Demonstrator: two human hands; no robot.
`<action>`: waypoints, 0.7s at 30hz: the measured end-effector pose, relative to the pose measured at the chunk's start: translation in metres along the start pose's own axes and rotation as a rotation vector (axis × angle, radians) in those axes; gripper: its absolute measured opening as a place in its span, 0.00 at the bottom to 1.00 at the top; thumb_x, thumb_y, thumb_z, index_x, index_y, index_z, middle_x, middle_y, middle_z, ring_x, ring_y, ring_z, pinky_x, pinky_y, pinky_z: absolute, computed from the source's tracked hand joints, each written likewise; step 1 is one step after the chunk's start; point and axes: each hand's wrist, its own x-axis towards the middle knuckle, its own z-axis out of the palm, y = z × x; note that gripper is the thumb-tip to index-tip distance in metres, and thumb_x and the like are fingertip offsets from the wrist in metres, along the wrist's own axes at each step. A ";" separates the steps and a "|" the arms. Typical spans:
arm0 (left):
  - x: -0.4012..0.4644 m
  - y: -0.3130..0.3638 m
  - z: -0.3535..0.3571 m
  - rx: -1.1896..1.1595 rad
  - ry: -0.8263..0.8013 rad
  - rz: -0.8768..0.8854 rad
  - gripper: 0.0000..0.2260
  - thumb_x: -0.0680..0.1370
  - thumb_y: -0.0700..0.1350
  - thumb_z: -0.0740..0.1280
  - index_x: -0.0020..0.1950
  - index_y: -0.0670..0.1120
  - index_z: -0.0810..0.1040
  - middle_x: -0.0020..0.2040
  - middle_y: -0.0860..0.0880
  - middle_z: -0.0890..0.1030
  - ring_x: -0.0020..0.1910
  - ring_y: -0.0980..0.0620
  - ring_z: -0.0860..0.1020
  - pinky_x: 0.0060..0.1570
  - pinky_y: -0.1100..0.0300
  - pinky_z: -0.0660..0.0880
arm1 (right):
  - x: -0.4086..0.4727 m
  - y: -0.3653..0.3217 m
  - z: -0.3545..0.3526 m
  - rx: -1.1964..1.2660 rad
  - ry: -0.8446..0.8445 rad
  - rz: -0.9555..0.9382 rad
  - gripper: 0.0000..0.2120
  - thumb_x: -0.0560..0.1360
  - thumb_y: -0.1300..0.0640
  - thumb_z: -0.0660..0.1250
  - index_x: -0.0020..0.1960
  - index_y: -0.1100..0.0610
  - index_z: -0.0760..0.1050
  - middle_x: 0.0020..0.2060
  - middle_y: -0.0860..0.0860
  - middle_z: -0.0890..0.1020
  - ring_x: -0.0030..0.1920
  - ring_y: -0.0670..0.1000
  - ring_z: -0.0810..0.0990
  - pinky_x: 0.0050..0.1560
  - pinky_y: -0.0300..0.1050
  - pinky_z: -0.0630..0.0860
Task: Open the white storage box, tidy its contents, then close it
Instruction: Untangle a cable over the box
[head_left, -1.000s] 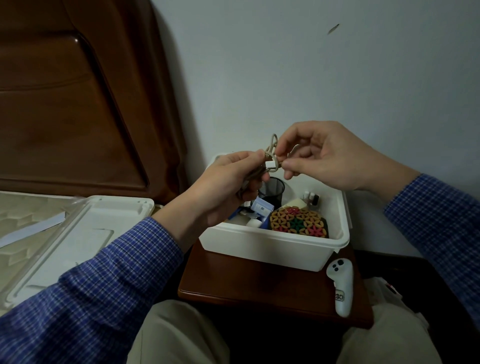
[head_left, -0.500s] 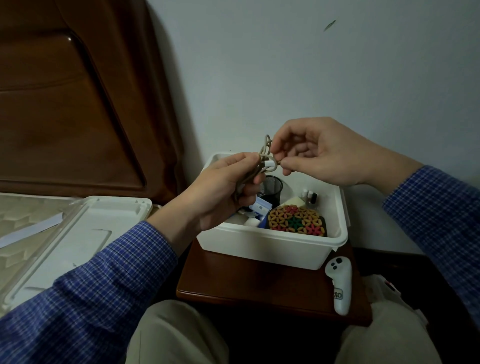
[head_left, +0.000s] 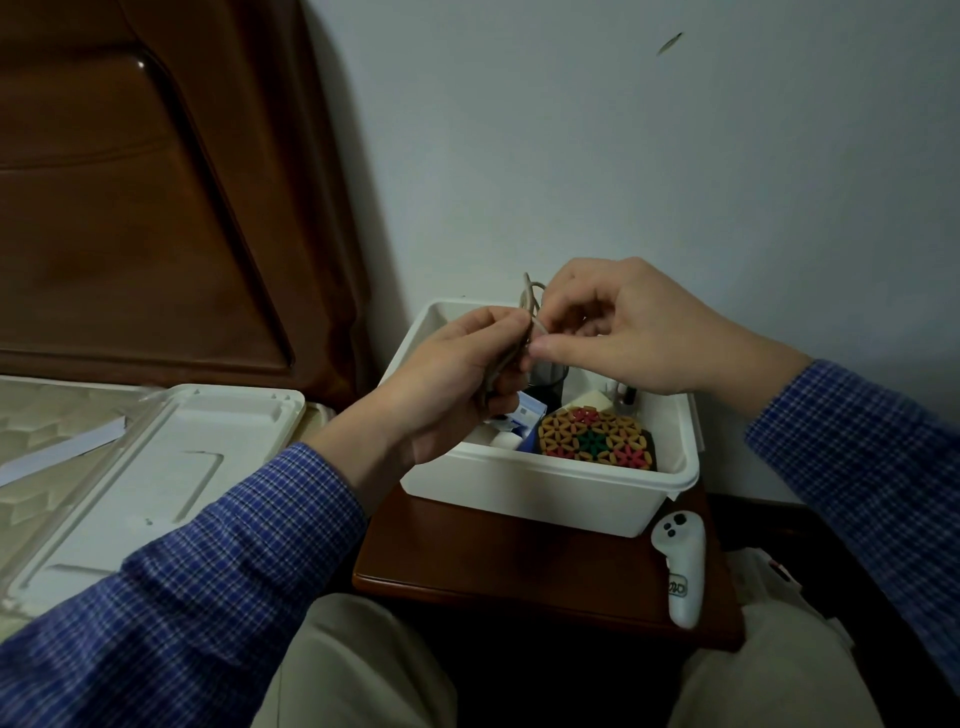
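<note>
Head view, hands: left hand (head_left: 452, 384) and right hand (head_left: 623, 332) raised together above the far left part of the open box, both in blue checked sleeves.
Left hand: fingers curled round a bundled beige cable (head_left: 530, 312), gripping its lower strands against the palm.
Right hand: thumb and forefinger pinched narrow on the cable at the point where the two hands meet; remaining fingers loosely curled; a loop of cable stands up above the fingers.
Task object: white rectangular plastic storage box (head_left: 524, 483), lid off, seated on a small dark brown wooden table (head_left: 493, 561), against the pale wall (head_left: 623, 130).
Box contents: round woven coaster of yellow, red and green petals (head_left: 592, 439) at the near right; black cylindrical cup (head_left: 545, 382) behind it, partly hidden by the hands; small blue-and-white packet (head_left: 522, 415) at the left; small white bottles (head_left: 621, 395) at the far right, too small to identify.
Lid: white plastic box lid (head_left: 156, 467), lying inner face up on the bed at the left, well apart from the box.
Beside the box: white handheld controller (head_left: 680, 566), lying on the near right corner of the table, just beside the box wall.
Surroundings: dark brown padded headboard (head_left: 130, 182) at the far left.
</note>
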 end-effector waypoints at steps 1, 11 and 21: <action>0.000 0.000 0.000 -0.011 -0.003 -0.005 0.13 0.83 0.47 0.62 0.40 0.51 0.81 0.35 0.49 0.74 0.30 0.55 0.67 0.29 0.63 0.63 | 0.000 -0.001 0.002 0.008 0.021 0.003 0.03 0.71 0.55 0.76 0.43 0.53 0.83 0.47 0.49 0.81 0.45 0.49 0.82 0.48 0.51 0.82; 0.004 -0.001 0.005 -0.087 0.079 0.011 0.07 0.77 0.40 0.61 0.42 0.45 0.77 0.33 0.50 0.71 0.31 0.53 0.68 0.37 0.57 0.65 | -0.001 0.002 0.032 0.122 0.273 0.196 0.12 0.71 0.68 0.70 0.47 0.51 0.80 0.43 0.48 0.83 0.40 0.48 0.84 0.47 0.46 0.83; 0.006 -0.004 -0.004 0.324 0.286 0.183 0.05 0.81 0.44 0.68 0.52 0.43 0.79 0.28 0.58 0.74 0.28 0.58 0.70 0.32 0.61 0.70 | -0.007 0.000 0.034 0.433 0.254 0.435 0.17 0.69 0.66 0.76 0.54 0.53 0.80 0.37 0.50 0.84 0.37 0.45 0.82 0.40 0.40 0.77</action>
